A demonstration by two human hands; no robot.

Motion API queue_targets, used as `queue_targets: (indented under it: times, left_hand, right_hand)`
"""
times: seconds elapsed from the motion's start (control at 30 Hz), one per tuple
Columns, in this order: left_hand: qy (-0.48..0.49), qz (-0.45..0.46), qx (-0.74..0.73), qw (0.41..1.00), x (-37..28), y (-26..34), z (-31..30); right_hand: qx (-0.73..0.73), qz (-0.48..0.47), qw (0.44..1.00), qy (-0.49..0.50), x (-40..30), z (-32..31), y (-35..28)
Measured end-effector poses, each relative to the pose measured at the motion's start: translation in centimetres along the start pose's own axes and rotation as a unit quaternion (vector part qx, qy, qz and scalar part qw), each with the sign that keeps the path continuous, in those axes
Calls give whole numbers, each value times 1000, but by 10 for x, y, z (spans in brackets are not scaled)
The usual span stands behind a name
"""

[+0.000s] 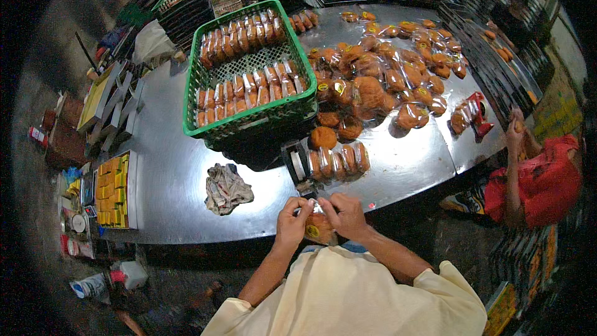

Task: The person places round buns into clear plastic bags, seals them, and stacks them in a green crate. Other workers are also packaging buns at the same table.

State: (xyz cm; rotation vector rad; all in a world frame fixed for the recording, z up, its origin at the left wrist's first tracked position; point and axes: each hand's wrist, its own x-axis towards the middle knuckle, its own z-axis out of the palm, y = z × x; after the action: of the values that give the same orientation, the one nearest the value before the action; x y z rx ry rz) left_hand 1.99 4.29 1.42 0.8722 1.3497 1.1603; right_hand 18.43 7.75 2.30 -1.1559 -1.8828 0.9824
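Between my hands hangs a clear plastic bag with a round brown bun inside [318, 228], close to my body at the table's front edge. My left hand [293, 221] pinches the top of the bag between thumb and forefinger. On its other side, my right hand [346, 214] grips the same top edge. Just beyond stands a tape dispenser [297, 165] with a white roll. A row of bagged buns [340, 161] stands on edge beside it, and a bun [323, 138] lies behind that row.
A green plastic crate [249, 114] holds rows of bagged buns. Many more bagged buns [373, 74] are heaped on the metal table [172, 186]. A crumpled rag [227, 189] lies left. A red tape dispenser [479, 114] stands right, near a person in red [536, 182]. Yellow pieces fill a tray [133, 191].
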Motion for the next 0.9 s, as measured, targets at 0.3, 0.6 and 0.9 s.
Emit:
queue_targets:
  times: [0.3,0.6,0.9]
  left_hand:
    - [170,56,-55,982,-10,2,8]
    - [28,-98,-362,927,1,-9,-27]
    - [37,-71,-315,946,3,11,-47]
  right_hand:
    - [457,315,817,-157,-20,42,3]
    - [110,255,960,37,65,92,100]
    - [-70,23,993,-91,31,64,129]
